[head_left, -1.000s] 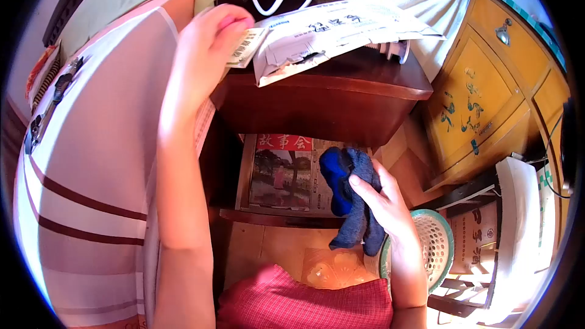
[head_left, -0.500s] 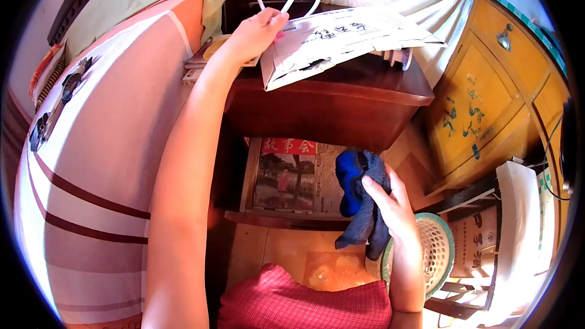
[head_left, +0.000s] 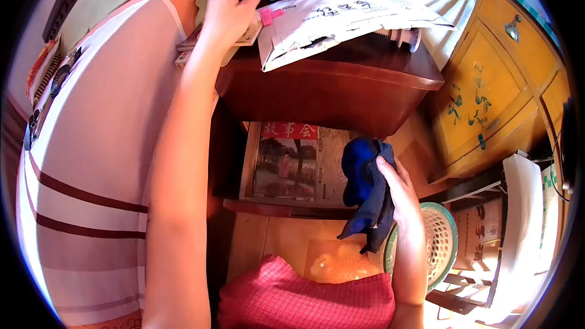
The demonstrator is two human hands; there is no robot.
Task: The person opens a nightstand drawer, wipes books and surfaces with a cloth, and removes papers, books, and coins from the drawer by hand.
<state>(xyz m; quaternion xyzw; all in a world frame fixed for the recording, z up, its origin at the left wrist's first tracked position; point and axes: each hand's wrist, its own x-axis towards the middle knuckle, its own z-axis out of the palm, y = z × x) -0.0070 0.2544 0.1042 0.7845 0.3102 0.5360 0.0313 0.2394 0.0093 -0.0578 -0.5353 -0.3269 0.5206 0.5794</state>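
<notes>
Right fingers (head_left: 399, 184) grip dark cloth (head_left: 376, 207), forearm (head_left: 409, 271) crossing basket (head_left: 451, 240) (left fingers (head_left: 229, 8) parted near envelope (head_left: 304, 27)).

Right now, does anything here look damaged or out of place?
Yes: the white packet on top of the dark red cabinet is torn near its front edge, leaving a ragged, dark gap. It also lies askew, with a pale object poking out from under its right side. I see no spill.

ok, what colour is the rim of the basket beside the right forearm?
The rim is green, shown best in the head view.
</notes>
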